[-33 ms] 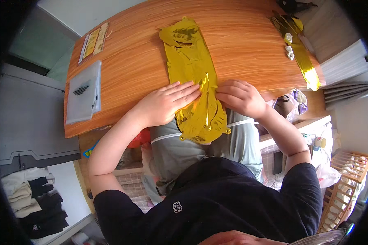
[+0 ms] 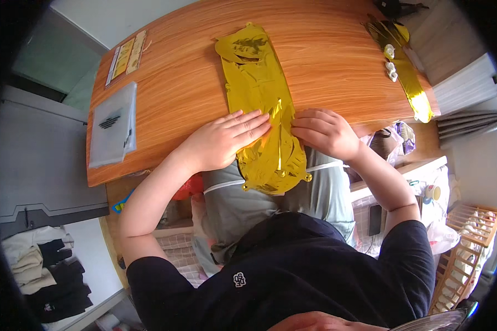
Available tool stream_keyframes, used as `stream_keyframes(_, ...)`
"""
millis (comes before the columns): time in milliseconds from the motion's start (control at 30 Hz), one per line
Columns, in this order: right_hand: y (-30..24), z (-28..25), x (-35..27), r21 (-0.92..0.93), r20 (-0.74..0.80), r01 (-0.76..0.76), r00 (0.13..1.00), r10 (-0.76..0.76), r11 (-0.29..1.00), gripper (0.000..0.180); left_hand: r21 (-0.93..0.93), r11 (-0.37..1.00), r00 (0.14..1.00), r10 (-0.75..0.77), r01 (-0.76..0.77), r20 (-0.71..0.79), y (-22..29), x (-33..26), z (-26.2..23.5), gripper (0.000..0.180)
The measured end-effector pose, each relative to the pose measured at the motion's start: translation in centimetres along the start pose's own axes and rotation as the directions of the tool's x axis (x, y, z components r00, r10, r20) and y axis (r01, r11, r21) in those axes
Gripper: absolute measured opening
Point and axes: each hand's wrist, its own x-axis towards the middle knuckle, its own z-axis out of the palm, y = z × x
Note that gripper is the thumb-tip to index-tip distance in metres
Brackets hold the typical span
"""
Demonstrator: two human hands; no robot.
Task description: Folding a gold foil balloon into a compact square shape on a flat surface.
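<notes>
A flat, deflated gold foil balloon [image 2: 258, 88] lies lengthwise on the wooden table. Its near end, wrinkled and with small round tabs at the corners, hangs over the front edge above my lap. My left hand [image 2: 222, 138] rests on the foil's left side, fingers stretched out and lying flat across it. At the right edge of the foil is my right hand [image 2: 327, 133], its fingers bent together against that edge with the thumb hidden beneath. The foil is creased into ridges between both hands.
The wooden table [image 2: 176, 71] also bears a clear plastic folder [image 2: 113, 127] and a yellow-and-white printed sheet [image 2: 126, 59] at left. Another gold foil strip [image 2: 408, 83] with small white pieces [image 2: 391, 70] lies along the right edge. A wooden rack [image 2: 464, 248] stands at lower right.
</notes>
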Motion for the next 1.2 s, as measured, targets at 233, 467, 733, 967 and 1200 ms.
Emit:
stream_keyframes(233, 0.2, 0.0, -0.1, 0.015, -0.021, 0.033, 0.999, -0.032, 0.999, 0.034, 0.020, 1.000, 1.000, 0.006, -0.006, -0.006, -0.1, -0.1, 0.3, 0.074)
stream_keyframes(467, -0.6, 0.0, 1.4, -0.061, 0.005, 0.078, 0.997, -0.078, 0.995, 0.043, -0.009, 1.000, 1.000, 0.001, -0.001, 0.005, -0.2, -0.1, 0.2, 0.074)
stream_keyframes(733, -0.1, 0.7, 1.8, 0.178, 0.048, -0.018, 0.999, 0.010, 0.984, 0.038, -0.083, 0.997, 0.998, 0.007, -0.002, 0.061, -0.4, 0.2, -0.6, 0.073)
stream_keyframes(967, 1.5, 0.4, 3.8, 0.433, 0.285, -0.532, 0.847, 0.449, 0.728, 0.036, -0.672, 0.737, 0.996, -0.081, 0.075, 0.022, -3.0, -0.6, -0.1, 0.049)
stream_keyframes(1200, 3.6, -0.1, 7.9, 0.522, 0.639, -0.832, 0.527, 0.560, 0.187, 0.042, -0.969, 0.033, 0.898, -0.385, 0.247, 0.215, -4.9, -0.2, -1.0, 0.044)
